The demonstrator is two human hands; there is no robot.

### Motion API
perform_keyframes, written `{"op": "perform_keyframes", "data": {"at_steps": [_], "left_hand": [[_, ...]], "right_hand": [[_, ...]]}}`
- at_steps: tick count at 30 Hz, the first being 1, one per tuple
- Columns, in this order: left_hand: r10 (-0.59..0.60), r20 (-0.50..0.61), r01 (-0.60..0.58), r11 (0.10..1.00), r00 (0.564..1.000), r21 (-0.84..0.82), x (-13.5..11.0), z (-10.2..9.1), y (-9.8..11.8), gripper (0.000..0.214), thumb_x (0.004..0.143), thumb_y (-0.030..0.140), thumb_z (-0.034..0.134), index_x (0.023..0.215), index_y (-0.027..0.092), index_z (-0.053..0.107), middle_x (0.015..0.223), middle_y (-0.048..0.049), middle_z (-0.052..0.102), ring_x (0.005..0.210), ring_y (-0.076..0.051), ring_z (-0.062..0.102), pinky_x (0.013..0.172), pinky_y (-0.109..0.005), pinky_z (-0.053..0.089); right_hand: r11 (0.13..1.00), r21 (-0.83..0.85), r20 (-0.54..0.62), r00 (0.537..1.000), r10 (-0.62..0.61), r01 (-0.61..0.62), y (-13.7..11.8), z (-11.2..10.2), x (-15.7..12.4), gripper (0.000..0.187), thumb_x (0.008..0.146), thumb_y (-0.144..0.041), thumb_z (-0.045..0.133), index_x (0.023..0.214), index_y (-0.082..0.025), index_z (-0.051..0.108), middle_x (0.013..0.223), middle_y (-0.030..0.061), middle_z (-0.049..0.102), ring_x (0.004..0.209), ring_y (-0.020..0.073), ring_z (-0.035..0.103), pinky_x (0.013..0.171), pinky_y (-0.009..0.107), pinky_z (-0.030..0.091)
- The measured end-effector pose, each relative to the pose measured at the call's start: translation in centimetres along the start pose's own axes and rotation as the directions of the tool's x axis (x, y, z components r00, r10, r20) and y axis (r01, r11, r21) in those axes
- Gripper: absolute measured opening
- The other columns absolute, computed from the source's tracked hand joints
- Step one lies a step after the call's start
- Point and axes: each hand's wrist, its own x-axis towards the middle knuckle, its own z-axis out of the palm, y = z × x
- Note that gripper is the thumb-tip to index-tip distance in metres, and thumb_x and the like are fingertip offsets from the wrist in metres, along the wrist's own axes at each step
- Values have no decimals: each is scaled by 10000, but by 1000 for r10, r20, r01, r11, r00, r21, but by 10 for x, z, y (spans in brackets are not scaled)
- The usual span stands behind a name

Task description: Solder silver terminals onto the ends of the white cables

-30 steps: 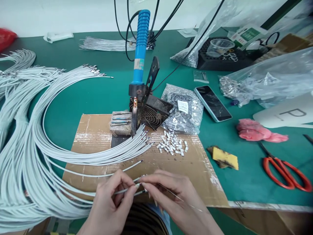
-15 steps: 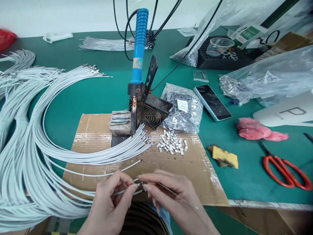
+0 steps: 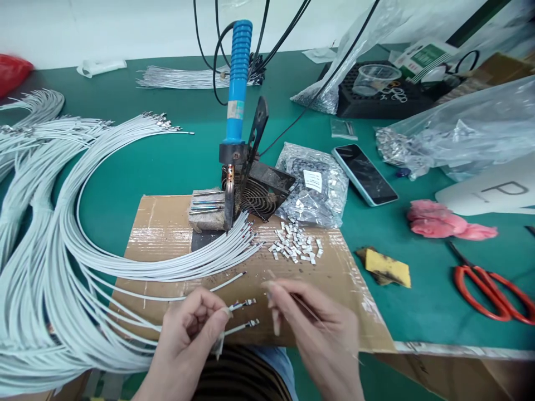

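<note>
My left hand [image 3: 190, 337] is closed in a pinch on a white cable [image 3: 234, 307] whose tip carries a small metal connector [image 3: 249, 302]. Just below it, a second white cable [image 3: 236, 329] with a similar tip sticks out beside the same fingers; whether they grip it too I cannot tell. To the right, apart from both tips, my right hand [image 3: 320, 323] is closed on a thin wire [image 3: 311, 309] that trails back over the palm. Another white cable [image 3: 228, 282] lies on the cardboard [image 3: 292, 287] just beyond the left hand.
A blue-handled soldering iron [image 3: 238, 83] stands upright behind a fanned cable bundle [image 3: 167, 267]. Small white connectors [image 3: 295, 244] lie scattered on the cardboard. More cables [image 3: 33, 278] fill the left. Rightward are a phone [image 3: 365, 175], a yellow sponge [image 3: 387, 267] and red-handled scissors [image 3: 493, 292].
My right hand has moved right, away from the cable tips and the left hand, with the thin wire. Two connector-tipped cable ends now show beyond the left fingers.
</note>
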Motion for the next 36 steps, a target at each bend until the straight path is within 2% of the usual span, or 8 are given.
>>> {"op": "perform_keyframes", "data": {"at_steps": [2, 6, 16, 26, 28, 30, 33, 36], "left_hand": [[-26, 5, 26, 998, 1000, -54, 1, -2, 1, 425, 815, 563, 753, 710, 165, 647, 584, 56, 485, 555, -105, 377, 526, -216, 269], [-28, -12, 27, 995, 1000, -94, 1, -3, 0, 495, 775, 637, 769, 704, 161, 655, 586, 50, 510, 560, -100, 400, 538, -205, 291], [2, -6, -2, 998, 1000, -71, -2, -2, 0, 505, 763, 631, 784, 669, 157, 638, 571, 48, 516, 536, -91, 413, 530, -203, 291], [38, 88, -36, 999, 995, -17, -1, -8, -4, 449, 840, 588, 729, 699, 169, 657, 589, 47, 474, 553, -110, 365, 530, -248, 237], [50, 128, -51, 999, 991, 5, 0, -11, -5, 414, 864, 555, 716, 708, 173, 679, 595, 43, 467, 564, -119, 362, 535, -257, 236], [51, 184, -54, 999, 982, 11, 1, -14, -7, 375, 885, 514, 705, 713, 180, 698, 618, 32, 476, 589, -132, 380, 544, -261, 251], [23, 312, -32, 999, 950, 26, 2, -19, -6, 342, 903, 460, 695, 705, 182, 719, 634, 18, 501, 614, -144, 395, 553, -266, 256], [-18, 431, -10, 998, 902, 62, 4, -22, -3, 319, 898, 397, 707, 673, 171, 721, 616, 19, 524, 601, -136, 375, 556, -270, 241]], "right_hand": [[996, 58, 93, 994, 62, -67, 0, 4, 0, 127, 928, -240, 720, 843, -223, 813, 645, -22, 625, 452, 83, 576, 409, 167, 460], [946, 213, 273, 945, 182, -244, -4, 12, -1, 140, 922, -288, 729, 899, -242, 859, 644, -28, 579, 439, 51, 524, 413, 152, 407], [893, 243, 363, 890, 278, -378, -14, 9, 5, 130, 851, -273, 772, 789, -207, 865, 619, -21, 550, 448, 55, 482, 415, 162, 353], [905, 212, 411, 874, 260, -369, -15, 4, 7, 138, 854, -260, 763, 782, -185, 854, 633, -18, 567, 456, 61, 479, 423, 182, 348], [943, 129, 434, 873, 223, -305, -18, -2, 10, 139, 861, -219, 745, 776, -191, 851, 638, -5, 600, 504, 85, 511, 457, 197, 365], [984, 13, 485, 862, 149, -178, -23, -9, 16, 165, 885, -192, 717, 785, -197, 849, 657, 15, 647, 581, 119, 566, 519, 220, 397], [995, -86, 621, 779, 90, -46, -28, -18, 25, 188, 916, -197, 691, 820, -184, 853, 663, 26, 667, 602, 139, 576, 538, 244, 384], [991, -58, 738, 664, 122, -117, -27, -20, 30, 163, 889, -183, 717, 826, -158, 865, 654, 14, 636, 567, 116, 534, 506, 233, 348]]}}
